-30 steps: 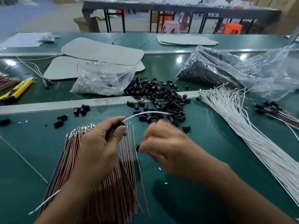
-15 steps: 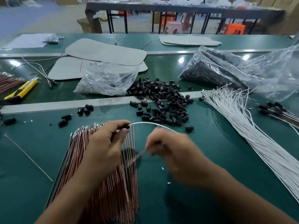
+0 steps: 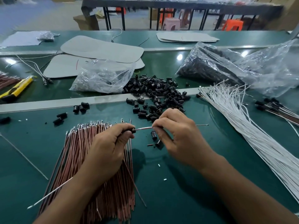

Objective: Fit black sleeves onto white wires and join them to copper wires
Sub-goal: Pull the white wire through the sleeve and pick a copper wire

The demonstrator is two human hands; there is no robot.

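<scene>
Holding a black sleeve point(image 3: 129, 131) pinched between thumb and forefinger, your left hand point(image 3: 106, 152) hovers above the fanned bundle of copper wires point(image 3: 77, 159) lying on the green table point(image 3: 186, 199). A short run of wire point(image 3: 144, 128), pale with a reddish tint, bridges the gap from that sleeve to your right hand point(image 3: 179, 135), whose thumb and forefinger are clenched on its other end; whether one wire or two lie in this span cannot be told. A thin metal-tipped end point(image 3: 202, 125) projects beyond the right hand. Just below the right fingers, two loose sleeves point(image 3: 154, 135) rest on the table. A long white wire point(image 3: 50, 194) trails from beneath the left wrist toward the near-left edge. Beyond both hands lies the heap of black sleeves point(image 3: 158, 92), straddling the grey rail point(image 3: 48, 104). White wires point(image 3: 252, 131) form a long sheaf at the right, and finished sleeved wires point(image 3: 278, 109) lie beside it. Clear plastic bags point(image 3: 103, 78) sit behind the heap.
</scene>
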